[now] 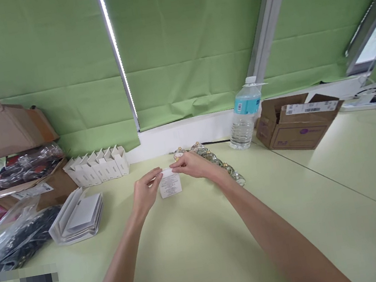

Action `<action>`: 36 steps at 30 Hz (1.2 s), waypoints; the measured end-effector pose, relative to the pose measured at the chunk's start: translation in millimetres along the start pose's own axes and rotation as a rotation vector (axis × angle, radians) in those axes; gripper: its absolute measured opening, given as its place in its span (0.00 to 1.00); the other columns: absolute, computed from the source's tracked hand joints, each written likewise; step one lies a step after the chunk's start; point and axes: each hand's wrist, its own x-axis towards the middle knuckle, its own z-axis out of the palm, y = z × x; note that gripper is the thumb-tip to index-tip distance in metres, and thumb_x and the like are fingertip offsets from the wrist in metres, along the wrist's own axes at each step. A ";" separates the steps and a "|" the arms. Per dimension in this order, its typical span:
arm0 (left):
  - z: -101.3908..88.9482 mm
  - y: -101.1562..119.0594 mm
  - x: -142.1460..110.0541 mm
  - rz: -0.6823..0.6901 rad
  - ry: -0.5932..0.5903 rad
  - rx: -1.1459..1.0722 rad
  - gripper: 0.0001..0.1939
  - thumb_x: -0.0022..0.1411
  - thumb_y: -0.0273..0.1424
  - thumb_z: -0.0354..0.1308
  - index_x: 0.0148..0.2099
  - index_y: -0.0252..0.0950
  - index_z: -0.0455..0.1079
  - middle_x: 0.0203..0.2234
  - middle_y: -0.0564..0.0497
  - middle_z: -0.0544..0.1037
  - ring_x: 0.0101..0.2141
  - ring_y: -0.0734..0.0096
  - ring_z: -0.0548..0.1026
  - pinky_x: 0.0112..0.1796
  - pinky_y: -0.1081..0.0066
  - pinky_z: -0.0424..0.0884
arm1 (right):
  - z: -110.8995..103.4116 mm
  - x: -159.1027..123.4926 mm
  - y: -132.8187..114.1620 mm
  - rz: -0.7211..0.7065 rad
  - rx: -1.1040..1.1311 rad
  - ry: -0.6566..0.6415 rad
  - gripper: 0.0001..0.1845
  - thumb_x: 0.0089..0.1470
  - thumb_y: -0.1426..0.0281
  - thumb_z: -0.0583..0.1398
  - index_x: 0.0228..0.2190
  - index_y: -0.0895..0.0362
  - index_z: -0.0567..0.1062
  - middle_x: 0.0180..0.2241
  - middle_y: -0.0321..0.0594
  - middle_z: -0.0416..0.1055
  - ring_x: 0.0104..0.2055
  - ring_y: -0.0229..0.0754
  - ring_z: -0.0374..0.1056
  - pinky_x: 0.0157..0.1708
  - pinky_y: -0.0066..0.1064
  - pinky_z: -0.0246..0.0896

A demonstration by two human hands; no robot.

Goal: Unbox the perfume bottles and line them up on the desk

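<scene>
A small white carton point(170, 185) with lines of fine print on its front stands upright on the table in front of me. My left hand point(146, 190) pinches its upper left edge, and my right hand point(194, 164) has thumb and fingers closed at the upper right edge. The top of the carton is partly covered by my fingers. Just behind my right wrist runs a slanting row of small round glass items point(228, 168) with gold-coloured knobs, partly hidden by my hand and forearm.
Several white cartons point(100, 167) stand in a row at back left, beside a stack of flat white cartons point(80, 219). Brown boxes and plastic-wrapped goods point(13, 237) crowd the far left. A water bottle point(243, 115) and an open cardboard box point(297, 125) stand back right.
</scene>
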 end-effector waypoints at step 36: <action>12.5 -20.1 -14.2 -0.142 0.002 -0.146 0.22 0.60 0.45 0.52 0.52 0.37 0.65 0.47 0.44 0.74 0.26 0.73 0.75 0.28 0.71 0.72 | 81.8 -20.5 4.2 0.105 0.156 0.011 0.30 0.46 0.59 0.64 0.50 0.57 0.69 0.38 0.41 0.75 0.36 0.44 0.70 0.33 0.30 0.63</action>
